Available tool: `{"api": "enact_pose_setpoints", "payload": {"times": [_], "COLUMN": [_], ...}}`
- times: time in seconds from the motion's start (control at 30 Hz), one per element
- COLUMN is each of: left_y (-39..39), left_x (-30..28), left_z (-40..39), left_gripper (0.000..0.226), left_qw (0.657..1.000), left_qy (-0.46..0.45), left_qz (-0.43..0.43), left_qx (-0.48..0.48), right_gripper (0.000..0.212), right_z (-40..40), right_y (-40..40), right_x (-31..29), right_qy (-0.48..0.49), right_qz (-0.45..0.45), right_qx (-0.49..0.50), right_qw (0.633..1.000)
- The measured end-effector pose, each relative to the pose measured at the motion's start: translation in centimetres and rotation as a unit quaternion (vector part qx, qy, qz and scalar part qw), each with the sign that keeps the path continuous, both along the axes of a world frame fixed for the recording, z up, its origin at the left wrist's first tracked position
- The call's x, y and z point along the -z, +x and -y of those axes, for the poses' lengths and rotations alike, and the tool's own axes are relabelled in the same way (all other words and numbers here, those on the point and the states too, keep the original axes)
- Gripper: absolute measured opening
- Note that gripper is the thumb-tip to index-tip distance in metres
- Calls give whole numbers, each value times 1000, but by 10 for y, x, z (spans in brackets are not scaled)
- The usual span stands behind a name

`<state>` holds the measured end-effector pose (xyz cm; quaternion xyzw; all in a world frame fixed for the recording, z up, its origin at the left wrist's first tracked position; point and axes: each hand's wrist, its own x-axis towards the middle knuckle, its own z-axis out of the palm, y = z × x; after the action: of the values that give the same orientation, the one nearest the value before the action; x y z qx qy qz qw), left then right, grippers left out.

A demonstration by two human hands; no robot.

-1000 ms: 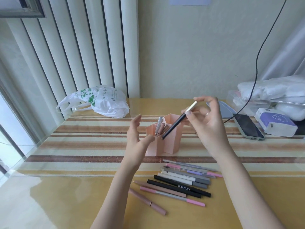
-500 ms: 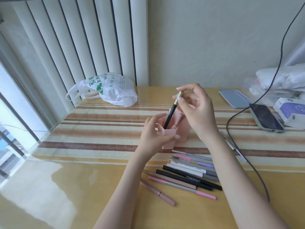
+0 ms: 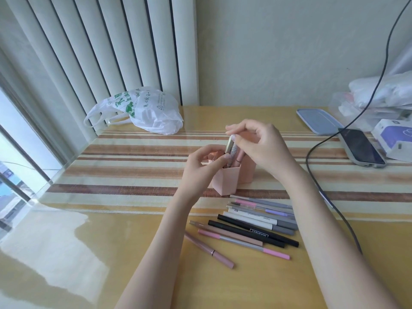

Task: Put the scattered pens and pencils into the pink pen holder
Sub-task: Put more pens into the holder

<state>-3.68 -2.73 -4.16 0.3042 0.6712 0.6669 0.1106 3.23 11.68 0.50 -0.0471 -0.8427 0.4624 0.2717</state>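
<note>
The pink pen holder (image 3: 225, 181) stands mid-table on the striped cloth. My left hand (image 3: 200, 168) grips its near-left rim. My right hand (image 3: 260, 146) pinches the pale top end of a black pen (image 3: 229, 146) that stands almost upright, sunk deep in the holder beside a glittery pen (image 3: 234, 152) and a pink one. Several loose pens (image 3: 256, 221) lie in a fanned row on the table in front of the holder, between my forearms. A single rose-coloured pen (image 3: 209, 249) lies nearest me.
A white plastic bag (image 3: 145, 110) lies at the back left by the blinds. A phone (image 3: 360, 147), a blue lid (image 3: 317, 120), a purple-and-white box (image 3: 394, 137) and a pile of bags sit at the right. A black cable (image 3: 330, 197) runs down past my right forearm.
My right hand has lowered the black pen from a slant above the holder down into it. My left hand has closed on the holder's rim.
</note>
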Motion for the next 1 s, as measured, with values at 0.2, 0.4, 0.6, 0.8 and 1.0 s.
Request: {"api": "enact_pose_setpoints", "payload": {"times": [0.2, 0.4, 0.6, 0.8, 1.0], "left_y": [-5, -5, -3, 7, 17], "left_x": [2, -2, -2, 5, 12], "left_z": [-3, 3, 4, -5, -11], "left_gripper": [15, 31, 59, 63, 78], "left_qw": [1000, 999, 987, 988, 965], "left_qy": [7, -5, -120, -106, -118], "left_qz": [10, 15, -86, -108, -194], "left_qx": [-1, 45, 65, -35, -133], "right_gripper": [36, 35, 25, 13, 16], "right_z": [-5, -7, -6, -6, -21], "right_y": [0, 3, 16, 43, 81], "right_x": [-4, -9, -3, 15, 41], "right_qy": [-20, -80, -26, -42, 37], "right_qz": [17, -74, -49, -120, 78], "right_qx": [11, 5, 24, 95, 129], "right_qw": [1000, 994, 998, 987, 988]}}
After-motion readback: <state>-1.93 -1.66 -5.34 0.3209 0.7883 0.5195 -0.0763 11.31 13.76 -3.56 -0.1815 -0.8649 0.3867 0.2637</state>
